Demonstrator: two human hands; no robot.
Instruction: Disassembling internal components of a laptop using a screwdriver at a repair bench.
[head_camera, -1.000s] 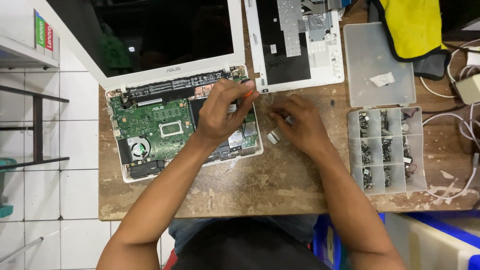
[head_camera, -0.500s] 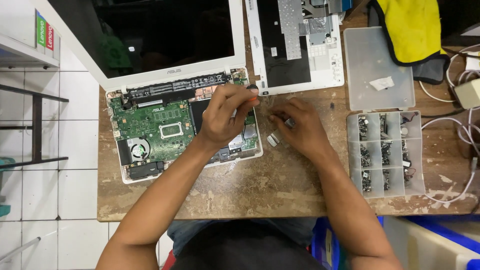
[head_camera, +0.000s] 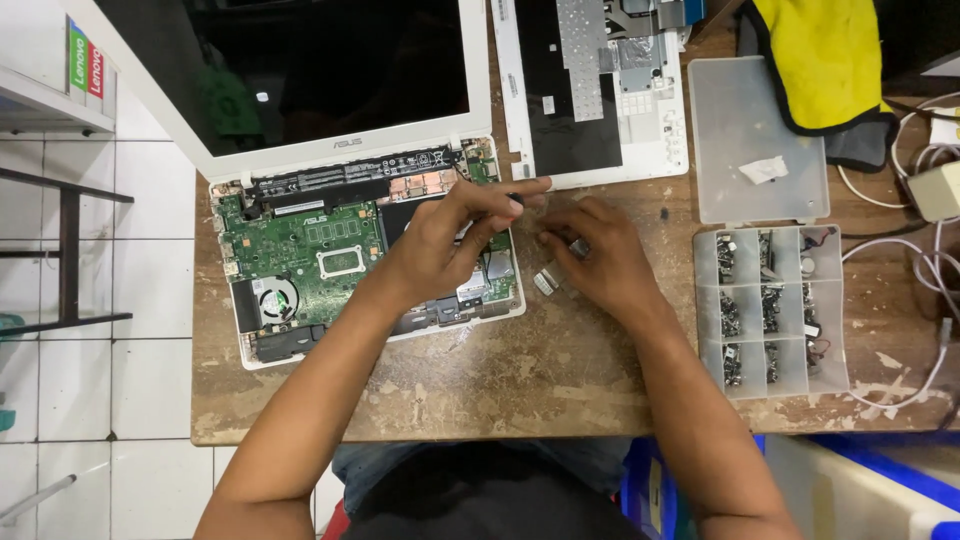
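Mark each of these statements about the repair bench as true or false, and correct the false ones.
1. The white laptop lies open with its green circuit board exposed. True.
2. The left hand rests on the clear plastic compartment box. False: it is over the laptop's base.
3. The compartment box sits to the right of the right hand. True.
4. The yellow cloth covers the laptop screen. False: it lies at the top right of the worn wooden table.
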